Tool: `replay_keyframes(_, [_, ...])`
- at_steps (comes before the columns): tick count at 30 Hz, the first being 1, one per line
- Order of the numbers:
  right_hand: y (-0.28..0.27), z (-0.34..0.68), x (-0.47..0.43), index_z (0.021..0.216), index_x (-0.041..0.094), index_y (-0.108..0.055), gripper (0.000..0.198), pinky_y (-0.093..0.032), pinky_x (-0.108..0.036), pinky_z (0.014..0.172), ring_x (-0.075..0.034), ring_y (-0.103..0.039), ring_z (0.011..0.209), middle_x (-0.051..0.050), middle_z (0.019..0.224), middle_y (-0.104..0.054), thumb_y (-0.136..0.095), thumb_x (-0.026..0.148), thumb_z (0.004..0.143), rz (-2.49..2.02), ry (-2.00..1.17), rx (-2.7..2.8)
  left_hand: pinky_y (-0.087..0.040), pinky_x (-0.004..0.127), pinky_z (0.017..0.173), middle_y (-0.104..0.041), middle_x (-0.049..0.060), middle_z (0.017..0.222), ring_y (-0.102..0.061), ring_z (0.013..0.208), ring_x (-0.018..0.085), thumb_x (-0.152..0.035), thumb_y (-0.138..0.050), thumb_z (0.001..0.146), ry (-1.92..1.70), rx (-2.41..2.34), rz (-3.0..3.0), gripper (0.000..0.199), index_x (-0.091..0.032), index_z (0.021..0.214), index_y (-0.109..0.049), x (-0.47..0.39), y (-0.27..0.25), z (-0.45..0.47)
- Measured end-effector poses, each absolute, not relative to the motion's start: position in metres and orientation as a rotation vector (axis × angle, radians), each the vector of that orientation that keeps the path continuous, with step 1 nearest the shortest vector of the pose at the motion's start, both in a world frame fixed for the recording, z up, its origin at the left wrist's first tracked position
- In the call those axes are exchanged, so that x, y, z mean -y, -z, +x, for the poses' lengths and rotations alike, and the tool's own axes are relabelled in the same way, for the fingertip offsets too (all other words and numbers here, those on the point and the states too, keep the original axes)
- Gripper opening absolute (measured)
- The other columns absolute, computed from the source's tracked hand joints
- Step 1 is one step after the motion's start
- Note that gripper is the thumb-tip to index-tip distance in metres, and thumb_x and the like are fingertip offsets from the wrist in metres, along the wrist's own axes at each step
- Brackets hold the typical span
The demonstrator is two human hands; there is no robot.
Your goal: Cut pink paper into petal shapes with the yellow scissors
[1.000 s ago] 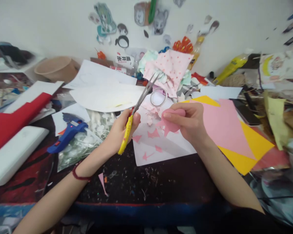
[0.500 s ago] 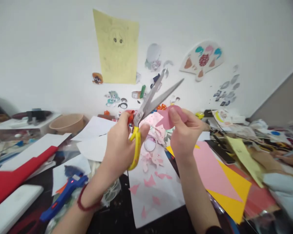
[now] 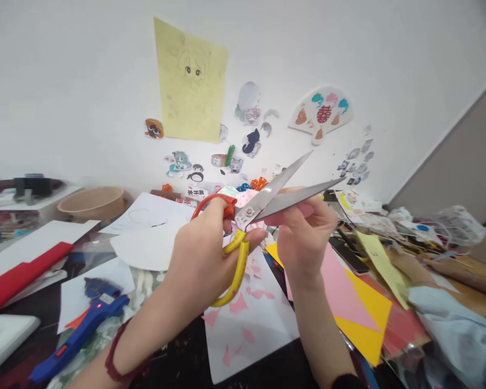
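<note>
My left hand (image 3: 204, 256) is closed round a pair of scissors (image 3: 263, 202), with fingers in the orange and yellow handle loops. The steel blades are spread apart and reach up to the right, in front of my other hand. My right hand (image 3: 305, 235) pinches a small piece of pink paper (image 3: 277, 217), which the lower blade partly hides. Below both hands, pink paper scraps (image 3: 238, 303) lie on a white sheet (image 3: 251, 356) on the black table.
A blue glue gun (image 3: 81, 329) lies at left, near a white box-like object (image 3: 8, 337) and a red strip (image 3: 28, 281). Pink paper (image 3: 344, 286) and yellow paper (image 3: 372, 337) lie at right. A tan bowl (image 3: 91, 202) stands at the back left, before the wall.
The scissors have swung down and right, so their blades now cross in front of the pink paper and my right hand. The view has shifted somewhat.
</note>
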State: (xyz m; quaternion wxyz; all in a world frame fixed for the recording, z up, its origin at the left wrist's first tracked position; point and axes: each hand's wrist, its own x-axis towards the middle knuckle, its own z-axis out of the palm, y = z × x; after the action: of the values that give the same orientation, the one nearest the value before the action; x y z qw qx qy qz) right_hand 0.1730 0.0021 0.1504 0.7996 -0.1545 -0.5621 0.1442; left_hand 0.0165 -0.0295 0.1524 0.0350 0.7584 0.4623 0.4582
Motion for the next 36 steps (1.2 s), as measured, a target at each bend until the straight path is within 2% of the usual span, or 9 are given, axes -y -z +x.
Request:
replay_keyframes(4, [-0.154,0.174,0.000,0.078,0.028,-0.076,0.004,-0.057,-0.028,0.058,-0.013,-0.067,0.065,0.003,0.074,-0.072,-0.079,0.026,0.077,-0.306,-0.284,1.248,-0.036,0.028,0.054,-0.051,-0.003,0.066,-0.047,0.054,0.015,-0.058,-0.055,0.089,-1.408,-1.409,2.357,0.039,-0.020,0.093,-0.047,0.031,-0.153,0.016])
replay_keyframes(16, [-0.158,0.182,0.005,0.079,0.026,-0.078,0.006,-0.054,-0.026,0.049,-0.011,-0.063,0.056,0.002,0.072,-0.068,-0.082,0.024,0.074,-0.251,-0.324,1.316,-0.040,0.030,0.060,-0.059,0.001,0.078,-0.055,0.065,0.017,-0.057,-0.057,0.087,-1.378,-1.343,2.348,0.039,-0.021,0.093,-0.045,0.033,-0.154,0.016])
replay_keyframes(21, [-0.159,0.183,0.007,0.076,0.026,-0.078,0.007,-0.055,-0.025,0.051,-0.011,-0.063,0.062,0.002,0.071,-0.068,-0.081,0.021,0.073,-0.265,-0.298,1.318,-0.041,0.031,0.062,-0.058,0.001,0.079,-0.055,0.067,0.018,-0.057,-0.056,0.087,-1.348,-1.354,2.343,0.039,-0.021,0.092,-0.044,0.033,-0.153,0.016])
replay_keyframes(29, [-0.159,0.183,0.010,0.077,0.028,-0.078,0.007,-0.055,-0.028,0.058,-0.013,-0.064,0.068,0.002,0.073,-0.069,-0.082,0.023,0.075,-0.308,-0.318,1.324,-0.044,0.035,0.066,-0.060,0.003,0.084,-0.057,0.073,0.020,-0.059,-0.056,0.087,-1.340,-1.317,2.301,0.043,-0.019,0.102,-0.049,0.032,-0.151,0.017])
replay_keyframes(36, [-0.157,0.186,0.006,0.079,0.031,-0.078,0.006,-0.053,-0.031,0.059,-0.014,-0.064,0.067,0.002,0.073,-0.068,-0.080,0.026,0.078,-0.314,-0.247,1.355,-0.043,0.034,0.065,-0.055,0.001,0.079,-0.051,0.069,0.018,-0.057,-0.056,0.088,-1.317,-1.312,2.296,0.039,-0.020,0.094,-0.046,0.034,-0.153,0.017])
